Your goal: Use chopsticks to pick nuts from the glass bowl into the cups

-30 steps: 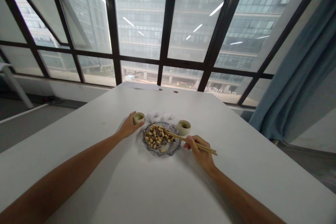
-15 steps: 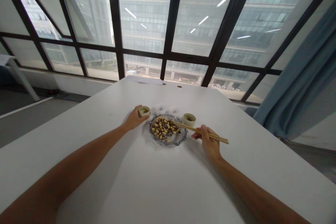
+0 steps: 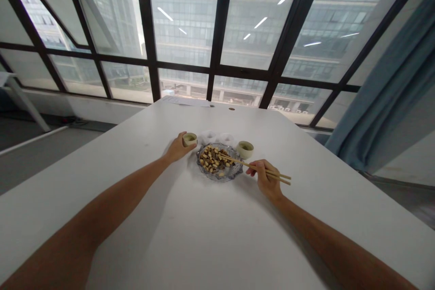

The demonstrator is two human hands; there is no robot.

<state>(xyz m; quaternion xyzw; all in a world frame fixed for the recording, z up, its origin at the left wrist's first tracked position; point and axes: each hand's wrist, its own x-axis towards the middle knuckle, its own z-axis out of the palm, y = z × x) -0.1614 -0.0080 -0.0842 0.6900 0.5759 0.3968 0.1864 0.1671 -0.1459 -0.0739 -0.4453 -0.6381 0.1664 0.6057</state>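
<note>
My left hand (image 3: 178,148) is closed around a small pale green cup (image 3: 190,139), held upright at the left edge of a glass plate (image 3: 228,176). The plate holds a heap of mixed nuts and seeds (image 3: 214,158), among them pale nuts and dark striped seeds. My right hand (image 3: 267,178) grips a pair of wooden chopsticks (image 3: 245,163), whose tips reach into the heap. Whether a nut is pinched between the tips is too small to tell. A second green cup (image 3: 245,149) stands just beyond the plate's right side.
Two white, partly see-through small dishes (image 3: 226,138) sit behind the plate. Papers (image 3: 186,101) lie at the far edge of the white table (image 3: 163,226), by the windows. A blue curtain (image 3: 380,108) hangs at the right.
The chopsticks' rear ends have spread slightly apart, with the tips still in the heap. My left hand still holds the cup. The whole view has shifted a little.
</note>
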